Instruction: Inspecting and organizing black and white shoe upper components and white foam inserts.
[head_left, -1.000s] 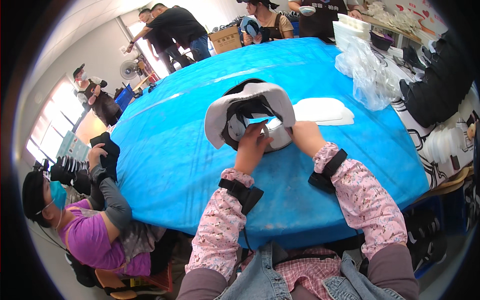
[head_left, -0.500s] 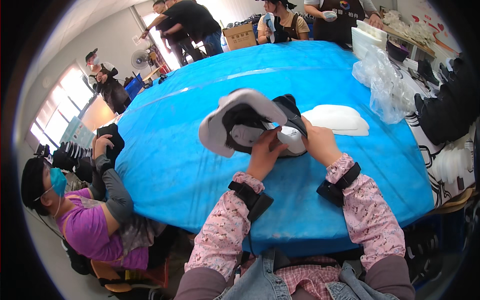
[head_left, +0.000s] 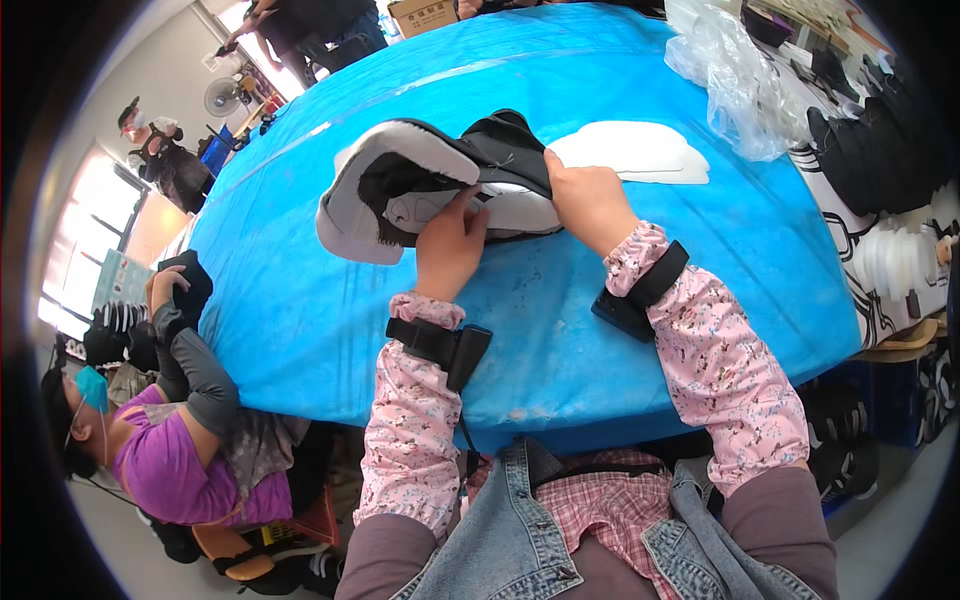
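A black-and-white shoe point(head_left: 397, 150), apparently unfinished, is held a little above the blue-covered table, its opening turned toward me. A thick white rim curves round its left end, and black fabric forms the right part. Inside lies a pale insole point(head_left: 520, 212) with dark line markings. My left hand point(head_left: 450, 245) is closed at the near side, its fingertips reaching into the opening against the insole. My right hand point(head_left: 592, 205) grips the black fabric at the right end, thumb on top and fingers hidden beneath. Just beyond it, flat white sheets point(head_left: 630, 150) lie overlapped on the table.
The blue-covered table point(head_left: 560, 330) stretches away from me. Clear plastic bags point(head_left: 740, 90) and dark fabric pieces point(head_left: 870, 150) lie at the right, near stacked white pieces point(head_left: 885, 262). A co-worker in purple point(head_left: 190, 450) sits at the left; other people stand farther back.
The view has tilted down. The shoe now lies flatter, its white rim lower over the opening. My left hand has shifted along the insole, and my right still grips the black end.
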